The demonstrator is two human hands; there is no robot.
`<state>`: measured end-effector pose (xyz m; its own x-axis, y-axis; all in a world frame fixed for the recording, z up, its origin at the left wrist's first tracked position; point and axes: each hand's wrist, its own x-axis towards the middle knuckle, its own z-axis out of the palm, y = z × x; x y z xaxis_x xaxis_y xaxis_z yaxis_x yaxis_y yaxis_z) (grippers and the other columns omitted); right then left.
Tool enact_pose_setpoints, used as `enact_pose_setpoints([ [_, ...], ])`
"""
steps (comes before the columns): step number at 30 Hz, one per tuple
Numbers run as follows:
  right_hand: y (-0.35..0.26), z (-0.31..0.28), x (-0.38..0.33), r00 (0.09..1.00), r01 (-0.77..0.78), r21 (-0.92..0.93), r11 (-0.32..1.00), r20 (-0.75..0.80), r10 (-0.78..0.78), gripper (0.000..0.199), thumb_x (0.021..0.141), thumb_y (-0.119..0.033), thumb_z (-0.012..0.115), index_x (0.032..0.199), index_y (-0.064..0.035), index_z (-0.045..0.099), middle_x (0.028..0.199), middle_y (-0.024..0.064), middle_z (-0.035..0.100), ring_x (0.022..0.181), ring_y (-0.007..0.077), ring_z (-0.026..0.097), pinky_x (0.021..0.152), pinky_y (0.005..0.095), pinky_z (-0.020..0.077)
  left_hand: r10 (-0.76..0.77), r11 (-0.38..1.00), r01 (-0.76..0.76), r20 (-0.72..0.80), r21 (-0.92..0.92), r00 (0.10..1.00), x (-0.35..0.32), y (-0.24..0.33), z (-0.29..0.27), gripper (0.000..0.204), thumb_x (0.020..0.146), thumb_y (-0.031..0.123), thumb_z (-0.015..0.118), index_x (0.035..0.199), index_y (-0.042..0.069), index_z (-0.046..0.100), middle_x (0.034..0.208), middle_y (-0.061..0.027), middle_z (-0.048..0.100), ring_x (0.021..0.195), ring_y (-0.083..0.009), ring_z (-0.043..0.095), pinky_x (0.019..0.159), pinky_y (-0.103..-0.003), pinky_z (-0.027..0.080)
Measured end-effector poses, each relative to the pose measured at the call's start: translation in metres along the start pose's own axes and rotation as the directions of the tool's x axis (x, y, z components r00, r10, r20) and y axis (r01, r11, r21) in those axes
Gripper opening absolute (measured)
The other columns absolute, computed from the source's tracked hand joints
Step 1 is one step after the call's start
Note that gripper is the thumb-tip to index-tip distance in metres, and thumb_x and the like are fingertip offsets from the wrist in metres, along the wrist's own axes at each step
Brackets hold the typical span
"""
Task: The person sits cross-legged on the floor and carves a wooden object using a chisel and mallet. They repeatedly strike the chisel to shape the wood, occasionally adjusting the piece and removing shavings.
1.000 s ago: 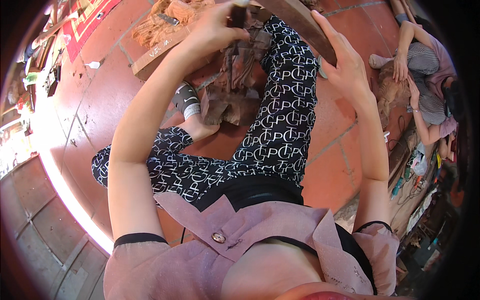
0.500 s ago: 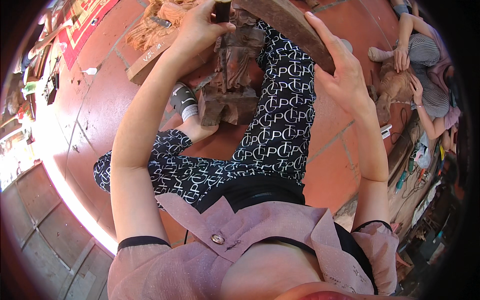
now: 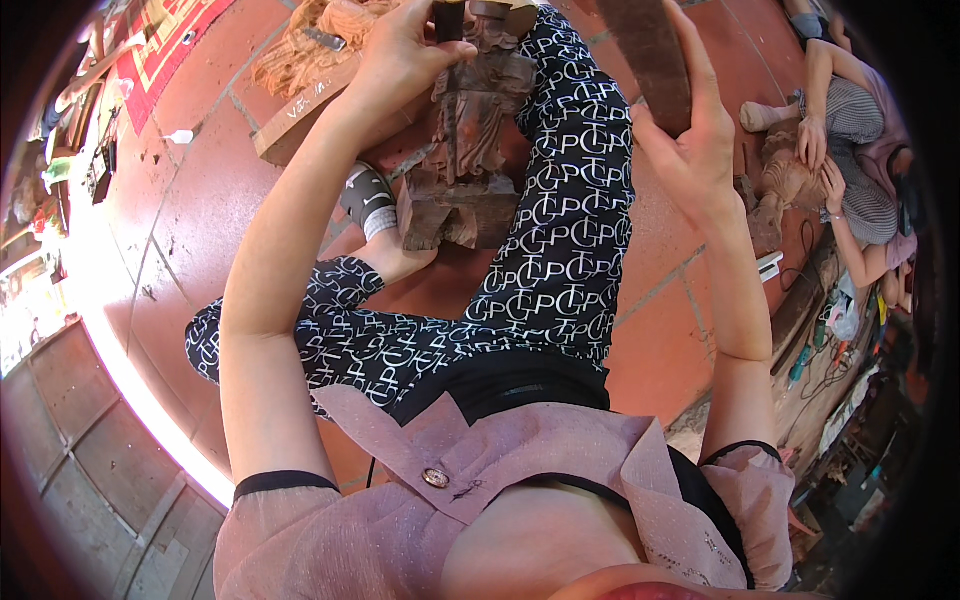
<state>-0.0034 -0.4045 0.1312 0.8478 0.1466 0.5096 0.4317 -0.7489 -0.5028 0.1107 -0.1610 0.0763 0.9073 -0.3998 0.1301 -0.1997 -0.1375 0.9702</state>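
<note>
A dark brown carved wooden statue (image 3: 485,125) stands upright on its blocky base between my legs. My left hand (image 3: 405,50) is closed round the dark handle of a chisel (image 3: 448,22), held upright against the statue's upper part. Whether the thin dark rod below it is the chisel's blade or carving, I cannot tell. My right hand (image 3: 695,160) grips a thick, dark wooden mallet (image 3: 655,65), raised to the right of the statue and apart from the chisel. Its far end runs out of the top of the picture.
Behind my left forearm lies a wooden board (image 3: 305,115) beside a lighter orange carving (image 3: 300,60). At the right another person (image 3: 850,130) handles a pale wooden carving (image 3: 785,165). Tools and cables (image 3: 820,340) lie on the lower right. A red mat (image 3: 165,55) lies far left.
The mallet in my right hand has swung away from the chisel to the right and turned more upright. My left hand and the statue have hardly moved.
</note>
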Motion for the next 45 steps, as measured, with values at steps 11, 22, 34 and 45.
enact_pose_setpoints([
  [11,0.005,0.0,0.002,0.997,0.039,-0.02,0.999,0.067,-0.037,0.084,0.072,0.004,0.064,0.15,0.0009,0.032,0.13,0.0237,0.056,0.119,0.0334,0.057,0.104,0.0369,0.0405,-0.017,0.996,0.015,0.012,0.083,1.0,-0.002,-0.001,-0.006,0.039,0.078,-0.01,0.07,0.111,0.007,0.057,0.094,-0.0003,0.057,0.087,-0.0126,0.056,0.079,-0.028,0.048],
  [22,0.014,0.014,0.004,0.997,0.047,0.007,0.999,-0.065,-0.047,0.086,0.072,0.007,0.064,0.151,-0.0031,0.032,0.127,0.0195,0.056,0.115,0.0335,0.058,0.099,0.0399,0.0419,0.437,0.851,-0.416,0.006,0.319,0.899,0.004,-0.031,0.001,0.047,0.07,-0.006,0.078,0.112,0.004,0.059,0.109,-0.0105,0.064,0.102,-0.0255,0.063,0.087,-0.035,0.051],
  [34,0.005,0.0,0.014,0.958,0.008,-0.467,0.884,0.258,0.128,0.09,0.07,-0.001,0.068,0.152,-0.0188,0.036,0.107,0.0119,0.061,0.09,0.032,0.06,0.078,0.0436,0.0408,0.026,0.953,-0.026,0.006,0.303,1.0,0.01,-0.003,0.004,0.045,0.071,-0.004,0.075,0.113,0.003,0.062,0.096,-0.0098,0.067,0.092,-0.0225,0.064,0.082,-0.034,0.051],
  [45,0.024,-0.003,0.018,0.969,-0.079,-0.338,0.938,0.196,0.152,0.087,0.076,-0.005,0.072,0.153,-0.0131,0.033,0.117,0.0196,0.062,0.102,0.0405,0.062,0.085,0.0462,0.0495,0.056,0.906,-0.128,0.185,0.403,0.981,0.047,-0.02,0.001,0.051,0.067,0.002,0.078,0.115,0.002,0.062,0.095,-0.0108,0.07,0.089,-0.0206,0.065,0.078,-0.036,0.052],
])
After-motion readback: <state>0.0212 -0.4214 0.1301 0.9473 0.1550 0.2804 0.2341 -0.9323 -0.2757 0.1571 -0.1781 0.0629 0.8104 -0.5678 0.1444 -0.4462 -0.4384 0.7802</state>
